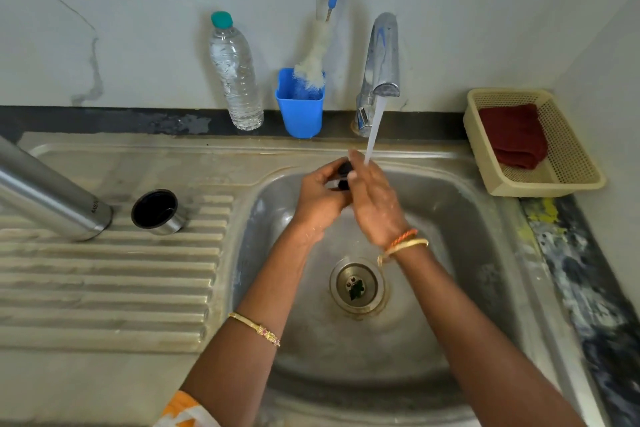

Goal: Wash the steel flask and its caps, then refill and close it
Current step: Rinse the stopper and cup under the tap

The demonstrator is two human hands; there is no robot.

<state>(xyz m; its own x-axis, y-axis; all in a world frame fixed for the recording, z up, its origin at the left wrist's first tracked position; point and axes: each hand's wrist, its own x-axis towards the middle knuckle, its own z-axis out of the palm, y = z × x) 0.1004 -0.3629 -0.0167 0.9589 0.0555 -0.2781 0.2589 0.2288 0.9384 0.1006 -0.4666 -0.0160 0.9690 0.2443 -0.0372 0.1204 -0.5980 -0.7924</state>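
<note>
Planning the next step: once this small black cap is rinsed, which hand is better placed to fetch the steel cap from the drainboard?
Left, probably: the left hand is nearer the steel cap, which stands left of the basin.

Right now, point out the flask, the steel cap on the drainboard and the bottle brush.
flask (pixel 52 198): head view, middle of its steel body
steel cap (pixel 156 210): head view, its dark inside
bottle brush (pixel 315 55): head view, its white bristles
</note>
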